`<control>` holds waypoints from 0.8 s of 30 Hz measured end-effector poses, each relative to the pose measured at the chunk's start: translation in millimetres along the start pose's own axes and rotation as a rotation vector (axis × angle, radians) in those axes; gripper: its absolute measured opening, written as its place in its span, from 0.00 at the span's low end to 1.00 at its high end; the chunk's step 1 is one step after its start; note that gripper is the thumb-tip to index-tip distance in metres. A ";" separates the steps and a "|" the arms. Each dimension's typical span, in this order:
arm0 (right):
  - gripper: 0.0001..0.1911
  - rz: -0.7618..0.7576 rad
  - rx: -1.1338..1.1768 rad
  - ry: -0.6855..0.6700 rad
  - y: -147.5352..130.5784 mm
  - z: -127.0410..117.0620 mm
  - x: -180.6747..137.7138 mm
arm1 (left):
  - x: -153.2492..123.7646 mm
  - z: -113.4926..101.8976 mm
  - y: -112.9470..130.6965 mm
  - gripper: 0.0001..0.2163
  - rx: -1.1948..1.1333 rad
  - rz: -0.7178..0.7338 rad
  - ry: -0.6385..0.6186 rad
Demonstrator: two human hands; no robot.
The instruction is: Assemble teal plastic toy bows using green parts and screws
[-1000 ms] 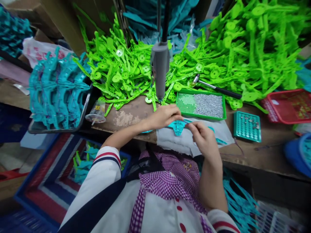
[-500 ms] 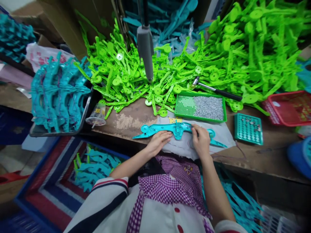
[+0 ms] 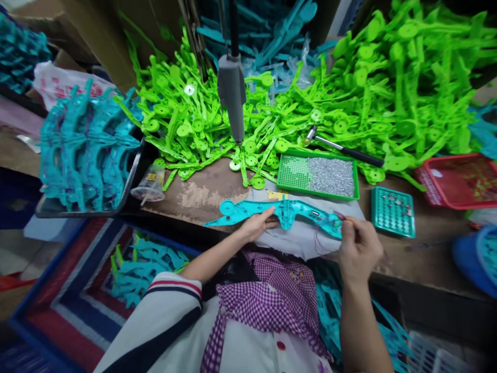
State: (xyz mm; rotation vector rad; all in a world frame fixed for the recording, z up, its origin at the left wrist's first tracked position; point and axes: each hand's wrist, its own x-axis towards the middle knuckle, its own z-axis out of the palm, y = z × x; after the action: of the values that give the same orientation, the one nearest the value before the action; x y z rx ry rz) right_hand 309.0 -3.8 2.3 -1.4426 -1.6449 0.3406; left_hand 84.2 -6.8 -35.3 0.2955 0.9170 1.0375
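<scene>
Head camera view: a person stood at a worn wooden bench [image 3: 205, 191], both bare hands on one piece.
Piece in hand: a long teal plastic part [image 3: 295, 210], curved like a bow with a round eye at its left end, lay flat and crosswise at the bench's near edge, its right half on a white cloth [image 3: 298, 238].
Left hand: the left hand [image 3: 257, 227] lay spread and flat, its fingers resting over the part's middle and pressing it down.
Right hand: the right hand [image 3: 359, 248] was curled in, thumb and forefinger pinched tight at the part's right tip.
Thread: a thin dark thread [image 3: 319, 242] looped on the cloth just beside that pinch; I could not tell whether the fingers gripped thread or plastic.
Behind the part: a flat green tray of small silver screws [image 3: 289, 173] sat near, with a small teal perforated block [image 3: 392, 211] to its right.
Hammer: a black-handled hammer [image 3: 344, 148] lay against the heap of bright green plastic parts [image 3: 388, 88].
Overhead: a grey cylindrical hanging tool [image 3: 232, 98] hung upright above the bench.
Left side: a stack of teal plastic parts [image 3: 85, 150] filled a dark tray, a clear plastic cup [image 3: 149, 184] tipped over beside it.
Far right: a red mesh basket [image 3: 458, 181].
</scene>
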 end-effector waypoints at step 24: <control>0.19 0.046 -0.338 -0.562 -7.7 31.6 3.7 | 2.7 -12.8 3.4 0.15 0.024 -0.052 -0.112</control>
State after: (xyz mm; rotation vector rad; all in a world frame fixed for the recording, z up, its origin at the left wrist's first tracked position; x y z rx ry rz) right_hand 280.4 8.0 -8.4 -1.7413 -2.2015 0.5513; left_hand 72.8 -5.3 -42.4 0.3449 0.8322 0.9530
